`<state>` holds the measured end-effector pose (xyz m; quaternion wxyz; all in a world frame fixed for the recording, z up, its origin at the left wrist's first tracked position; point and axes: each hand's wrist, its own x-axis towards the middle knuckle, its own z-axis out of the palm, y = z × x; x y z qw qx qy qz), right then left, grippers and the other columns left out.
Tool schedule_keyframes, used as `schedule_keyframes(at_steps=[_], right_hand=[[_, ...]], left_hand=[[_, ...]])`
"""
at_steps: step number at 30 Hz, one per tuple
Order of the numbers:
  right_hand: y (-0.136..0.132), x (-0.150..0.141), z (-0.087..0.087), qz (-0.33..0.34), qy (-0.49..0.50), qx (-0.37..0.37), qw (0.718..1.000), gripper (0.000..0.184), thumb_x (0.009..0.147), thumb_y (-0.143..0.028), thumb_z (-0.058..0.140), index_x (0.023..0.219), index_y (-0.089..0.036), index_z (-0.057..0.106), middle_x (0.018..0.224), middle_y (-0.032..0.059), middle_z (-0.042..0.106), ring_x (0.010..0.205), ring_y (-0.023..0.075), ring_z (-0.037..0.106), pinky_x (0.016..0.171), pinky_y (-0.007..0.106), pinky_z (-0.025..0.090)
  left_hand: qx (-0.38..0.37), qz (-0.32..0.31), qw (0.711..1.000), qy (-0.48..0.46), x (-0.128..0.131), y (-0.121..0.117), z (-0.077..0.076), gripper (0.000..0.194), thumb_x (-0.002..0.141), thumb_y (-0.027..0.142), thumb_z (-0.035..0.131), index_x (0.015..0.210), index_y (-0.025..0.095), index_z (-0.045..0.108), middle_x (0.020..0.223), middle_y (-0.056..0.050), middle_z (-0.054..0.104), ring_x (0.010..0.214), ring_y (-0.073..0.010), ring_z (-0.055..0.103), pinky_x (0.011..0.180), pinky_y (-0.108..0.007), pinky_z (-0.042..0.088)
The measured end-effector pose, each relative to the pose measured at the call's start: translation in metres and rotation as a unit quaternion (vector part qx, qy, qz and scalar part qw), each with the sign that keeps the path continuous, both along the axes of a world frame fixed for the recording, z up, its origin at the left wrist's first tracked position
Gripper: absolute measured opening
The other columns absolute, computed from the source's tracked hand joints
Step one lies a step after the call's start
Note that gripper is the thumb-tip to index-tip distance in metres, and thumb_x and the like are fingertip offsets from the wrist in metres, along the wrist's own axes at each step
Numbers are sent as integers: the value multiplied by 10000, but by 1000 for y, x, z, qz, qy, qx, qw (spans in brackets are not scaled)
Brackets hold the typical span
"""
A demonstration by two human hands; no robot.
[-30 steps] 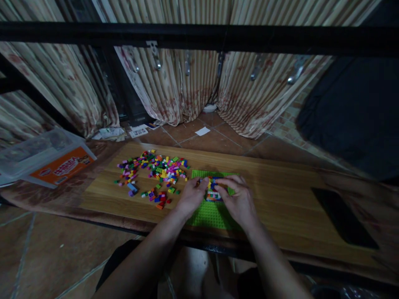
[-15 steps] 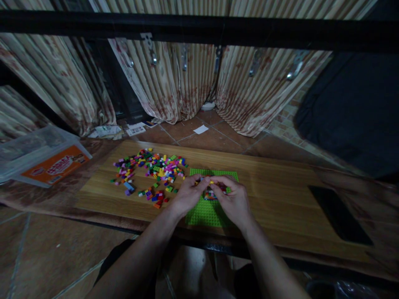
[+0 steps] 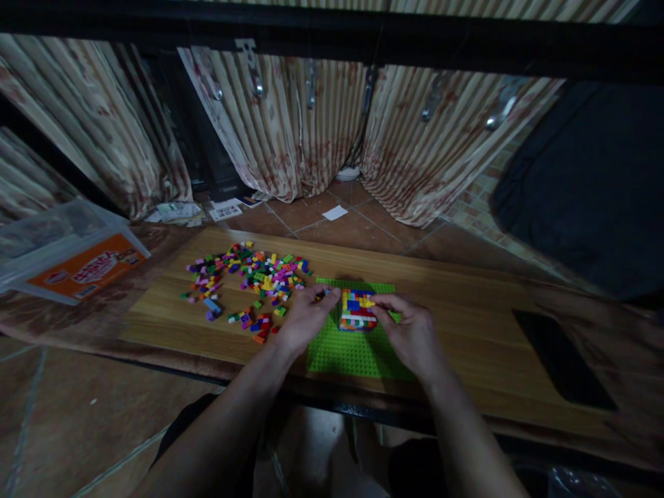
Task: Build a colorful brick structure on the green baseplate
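Observation:
A bright green baseplate (image 3: 353, 356) lies on the wooden board (image 3: 456, 325) in front of me. A small multicoloured brick block (image 3: 355, 309) stands on the plate near its far edge. My right hand (image 3: 409, 332) is on the block's right side, with thumb and forefinger pinched on a yellow brick (image 3: 366, 302) at its top. My left hand (image 3: 303, 319) rests on the plate's left edge with curled fingers that pinch something tiny I cannot make out. A loose pile of coloured bricks (image 3: 249, 280) is spread to the left.
A clear plastic box with an orange label (image 3: 72, 259) sits at the far left. A black phone (image 3: 563, 356) lies on the board at the right. Curtains (image 3: 290, 131) hang behind, a black bar (image 3: 363, 41) crosses overhead, and papers (image 3: 335, 213) lie on the tiled floor.
Both hands were joined over the brick block; they have moved apart, left hand to the left and right hand to the right, so that the block now shows between them.

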<state>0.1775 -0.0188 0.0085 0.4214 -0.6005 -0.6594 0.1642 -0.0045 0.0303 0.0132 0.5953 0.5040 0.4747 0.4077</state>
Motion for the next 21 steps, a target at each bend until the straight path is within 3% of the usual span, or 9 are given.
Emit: schedule_keyframes(at_steps=[6,21], right_hand=[[4,-1,0,27,-61,43,997,118,851,-217,592,860,-246,706,876,24,706,860,207,591,799,366,462],[5,-2,-5,34,-41,41,998,104,862,-216,606,825,-245,699,822,11,682,831,192,575,751,331,447]], left_hand=[[-3,16,1000,9,2,-1,-1,272,742,413,638,683,151,595,543,52,436,491,-67,331,490,-217,247],[31,8,999,7,2,-1,1,278,759,399,626,646,146,609,566,43,464,542,-84,367,556,-222,307]])
